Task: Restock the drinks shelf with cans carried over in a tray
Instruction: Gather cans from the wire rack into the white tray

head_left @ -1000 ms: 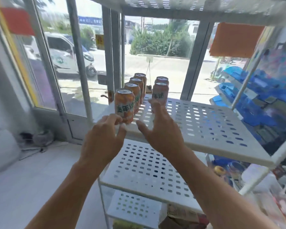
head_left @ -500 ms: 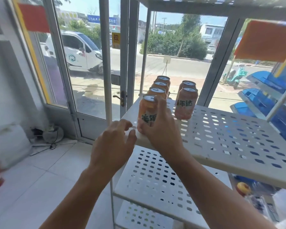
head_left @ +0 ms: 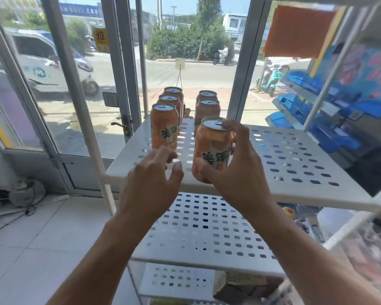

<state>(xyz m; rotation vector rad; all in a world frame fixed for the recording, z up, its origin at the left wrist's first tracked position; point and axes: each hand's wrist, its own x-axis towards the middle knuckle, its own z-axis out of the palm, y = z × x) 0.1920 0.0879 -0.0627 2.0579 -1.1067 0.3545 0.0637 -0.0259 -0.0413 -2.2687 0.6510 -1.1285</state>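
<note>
On shelf [head_left: 295,164], front edge: can [head_left: 212,148] is clamped in right hand [head_left: 235,170], thumb low, fingers over rim, likely to extend the two-can row [head_left: 207,106] at 12 o'clock. Left hand [head_left: 152,183] is held apart, empty, near three-can row [head_left: 164,126] at 10.

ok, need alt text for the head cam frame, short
A person's right hand grips an orange drinks can at the front of a white perforated shelf, in line with two cans behind it; three more stand in a row to the left. The left hand hovers open beside it, holding nothing.
</note>
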